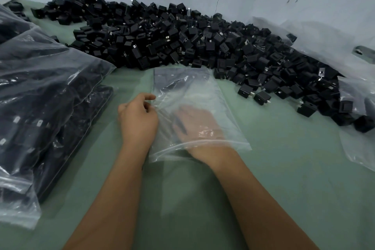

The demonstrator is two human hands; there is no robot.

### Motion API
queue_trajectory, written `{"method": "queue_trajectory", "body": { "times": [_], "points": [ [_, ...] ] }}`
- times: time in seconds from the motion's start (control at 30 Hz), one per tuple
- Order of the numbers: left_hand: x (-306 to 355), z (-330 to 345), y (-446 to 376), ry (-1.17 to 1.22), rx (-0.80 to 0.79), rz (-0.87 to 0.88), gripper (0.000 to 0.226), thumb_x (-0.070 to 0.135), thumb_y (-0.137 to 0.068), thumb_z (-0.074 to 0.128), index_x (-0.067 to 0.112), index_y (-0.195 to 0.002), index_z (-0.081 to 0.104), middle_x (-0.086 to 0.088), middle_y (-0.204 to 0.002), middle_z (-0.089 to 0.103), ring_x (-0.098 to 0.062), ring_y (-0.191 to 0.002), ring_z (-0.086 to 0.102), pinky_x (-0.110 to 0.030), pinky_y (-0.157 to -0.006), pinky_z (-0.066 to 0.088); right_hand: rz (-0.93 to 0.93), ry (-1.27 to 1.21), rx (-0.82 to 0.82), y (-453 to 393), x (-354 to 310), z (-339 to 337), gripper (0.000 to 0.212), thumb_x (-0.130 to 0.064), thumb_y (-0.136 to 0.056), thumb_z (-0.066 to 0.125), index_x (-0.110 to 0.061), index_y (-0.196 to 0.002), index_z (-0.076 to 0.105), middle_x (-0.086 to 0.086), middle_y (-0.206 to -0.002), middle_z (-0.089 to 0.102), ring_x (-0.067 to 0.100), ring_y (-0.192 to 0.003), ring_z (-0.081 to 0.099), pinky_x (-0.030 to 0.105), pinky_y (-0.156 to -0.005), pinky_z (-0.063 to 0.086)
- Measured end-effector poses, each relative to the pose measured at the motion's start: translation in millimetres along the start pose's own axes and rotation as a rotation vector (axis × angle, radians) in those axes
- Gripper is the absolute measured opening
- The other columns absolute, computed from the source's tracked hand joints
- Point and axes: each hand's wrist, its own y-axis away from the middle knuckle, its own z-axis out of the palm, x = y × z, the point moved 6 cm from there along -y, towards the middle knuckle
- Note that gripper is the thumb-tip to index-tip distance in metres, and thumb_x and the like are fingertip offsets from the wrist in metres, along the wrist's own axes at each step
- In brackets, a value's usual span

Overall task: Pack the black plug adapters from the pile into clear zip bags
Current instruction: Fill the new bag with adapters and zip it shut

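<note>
Right hand buried inside the clear plastic zip bag, grip unreadable; left hand pinches its left edge. The bag lies on the green table just below the heap of black cube-shaped plug adapters. Risk: the thin film may slip from the pinch, letting the mouth collapse and adapters spill beside the bag.

Your left hand pinches with curled fingers; just beside it, your right hand reaches forward, fingers extended.

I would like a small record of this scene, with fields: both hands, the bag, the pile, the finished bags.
left hand: pinches the left edge of the clear zip bag
right hand: inside the bag through its near opening, blurred, seems to hold something dark
bag contents: a few dark pieces at the far end
pile of black plug adapters: against the wall, beyond the bag
filled bags: stacked at left
surface: green table
</note>
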Motion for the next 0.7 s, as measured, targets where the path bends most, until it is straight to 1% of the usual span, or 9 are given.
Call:
{"method": "queue_trajectory", "body": {
  "times": [0.1, 0.17, 0.23, 0.3, 0.4, 0.47, 0.53, 0.6, 0.7],
  "points": [
    [-0.1, 1.1, 0.3, -0.018, -0.027, 0.029, 0.034, 0.006, -0.092, 0.046, 0.026, -0.107, 0.069, 0.011, -0.07, 0.053, -0.032, -0.108, 0.05, -0.042, -0.089, 0.049, -0.236, -0.01, 0.088, 41.8, -25.6, -18.7, 0.018, -0.023, -0.089, 0.047, -0.016, -0.082, 0.062, 0.001, -0.082, 0.06, 0.022, -0.076, 0.055, 0.032, -0.072, 0.041],
    [-0.9, 2.4, 1.4, -0.031, -0.043, 0.046, 0.034, 0.006, -0.092, 0.045, 0.023, -0.107, 0.071, 0.008, -0.069, 0.053, -0.037, -0.107, 0.05, -0.045, -0.088, 0.05, -0.401, -0.061, 0.403, 68.9, -36.9, -43.4, 0.016, -0.015, -0.081, 0.053, -0.011, -0.068, 0.062, 0.005, -0.062, 0.053, 0.024, -0.057, 0.045, 0.032, -0.057, 0.036],
    [-1.8, 3.2, 2.2, -0.066, -0.044, 0.058, 0.036, 0.006, -0.092, 0.044, 0.022, -0.108, 0.071, 0.0, -0.075, 0.061, -0.032, -0.114, 0.043, -0.042, -0.095, 0.045, -0.43, -0.059, 0.729, 86.8, -28.1, -67.0, 0.014, -0.013, -0.079, 0.055, -0.008, -0.07, 0.063, 0.004, -0.057, 0.048, 0.023, -0.052, 0.038, 0.031, -0.052, 0.03],
    [-2.4, 3.6, 2.8, -0.11, -0.037, 0.066, 0.036, 0.006, -0.092, 0.044, 0.022, -0.11, 0.071, -0.007, -0.089, 0.069, -0.029, -0.117, 0.039, -0.037, -0.098, 0.041, -0.289, -0.198, 0.973, 90.8, 3.7, -87.6, 0.011, -0.014, -0.085, 0.051, -0.01, -0.079, 0.06, 0.0, -0.061, 0.051, 0.018, -0.054, 0.042, 0.028, -0.054, 0.032],
    [1.9, 4.0, 2.5, -0.217, -0.015, 0.129, 0.033, 0.006, -0.088, 0.05, 0.021, -0.107, 0.072, -0.008, -0.112, 0.064, -0.031, -0.116, 0.038, -0.03, -0.095, 0.032, 0.167, -0.733, 1.189, 88.8, 87.7, -92.1, 0.012, -0.011, -0.082, 0.05, -0.018, -0.086, 0.058, -0.018, -0.074, 0.054, 0.003, -0.067, 0.048, 0.02, -0.062, 0.039],
    [10.2, 3.1, 3.9, -0.189, 0.02, 0.217, 0.027, 0.005, -0.086, 0.057, 0.021, -0.1, 0.074, -0.001, -0.118, 0.06, -0.025, -0.117, 0.038, -0.022, -0.093, 0.026, 0.528, -0.834, 1.119, 85.7, 138.1, -73.5, 0.021, -0.016, -0.08, 0.051, -0.026, -0.097, 0.06, -0.02, -0.087, 0.057, 0.0, -0.078, 0.052, 0.02, -0.071, 0.042],
    [19.5, 3.9, 7.6, -0.051, 0.004, 0.304, 0.023, 0.004, -0.086, 0.061, 0.022, -0.094, 0.075, 0.007, -0.116, 0.061, -0.014, -0.115, 0.04, -0.013, -0.095, 0.025, 0.759, -0.732, 0.845, 80.2, 173.2, -49.4, 0.042, -0.02, -0.084, 0.052, -0.039, -0.12, 0.056, -0.009, -0.123, 0.052, 0.007, -0.111, 0.05, 0.029, -0.094, 0.041],
    [28.3, 6.9, 12.2, 0.056, -0.07, 0.379, 0.024, 0.003, -0.087, 0.063, 0.024, -0.089, 0.074, 0.014, -0.112, 0.062, -0.007, -0.113, 0.046, -0.006, -0.096, 0.026, 0.86, -0.528, 0.494, 71.1, 188.3, -32.3, 0.052, -0.032, -0.089, 0.049, -0.054, -0.135, 0.039, 0.0, -0.153, 0.026, 0.019, -0.138, 0.028, 0.039, -0.112, 0.023],
    [37.1, 11.3, 21.5, 0.038, -0.167, 0.506, 0.024, 0.0, -0.086, 0.065, 0.021, -0.087, 0.076, 0.012, -0.105, 0.067, -0.01, -0.107, 0.059, -0.025, -0.1, 0.042, 0.789, -0.048, 0.082, 52.9, 184.6, -18.5, 0.053, -0.054, -0.093, 0.033, -0.057, -0.143, 0.016, 0.0, -0.161, 0.003, 0.025, -0.145, 0.012, 0.046, -0.111, 0.013]
  ]
}}
